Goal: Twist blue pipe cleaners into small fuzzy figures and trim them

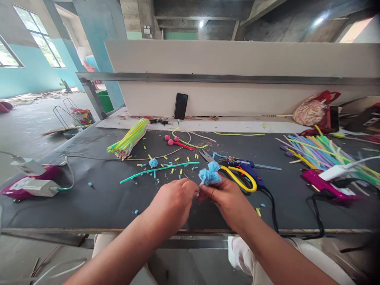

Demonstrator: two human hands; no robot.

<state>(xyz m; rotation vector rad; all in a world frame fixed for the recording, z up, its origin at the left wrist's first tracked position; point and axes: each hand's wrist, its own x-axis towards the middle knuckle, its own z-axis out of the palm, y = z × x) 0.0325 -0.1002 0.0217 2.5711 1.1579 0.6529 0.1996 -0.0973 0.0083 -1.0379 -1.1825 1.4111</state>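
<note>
Near the table's front edge my right hand (227, 198) is closed, with thumb and fingers pinching a cluster of fluffy light-blue pipe-cleaner balls (209, 174). Close beside it, my left hand (175, 200) has its fingers curled together just below the cluster; what they grip is hidden. Just beyond the blue balls lie yellow-handled scissors (246, 184), their blades pointing away to the left. A single blue ball (153, 162) sits on the table further left, near a long teal pipe cleaner (160, 171).
Small yellow and blue cut pieces (172, 171) are scattered ahead. A blue glue gun (251, 168) lies behind the scissors. Pipe-cleaner bundles lie left (129, 138) and right (320, 154). Pink balls (172, 140), a phone (181, 106) and purple power strips (329, 188) are also on the table.
</note>
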